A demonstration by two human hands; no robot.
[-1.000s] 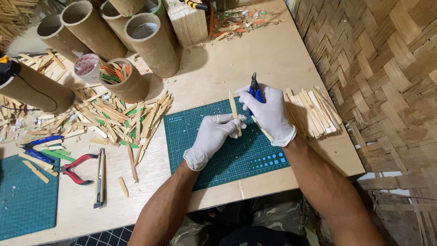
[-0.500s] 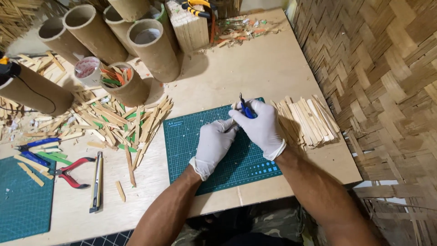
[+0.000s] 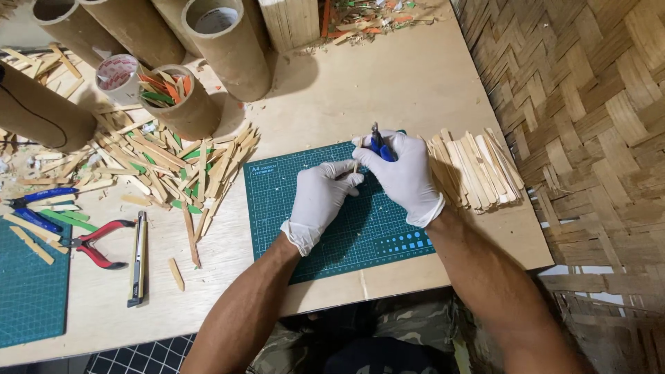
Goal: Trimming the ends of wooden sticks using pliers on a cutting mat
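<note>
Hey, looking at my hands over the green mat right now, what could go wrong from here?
The left hand pinches a small wooden stick right beside the blue-handled cutter in the right hand; a slip could nick a finger. An offcut might also fly off the cutting mat into the loose stick pile.

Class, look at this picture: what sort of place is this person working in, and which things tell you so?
Probably a home craft workbench: a green cutting mat, heaps of wooden sticks and cardboard tubes.
</note>
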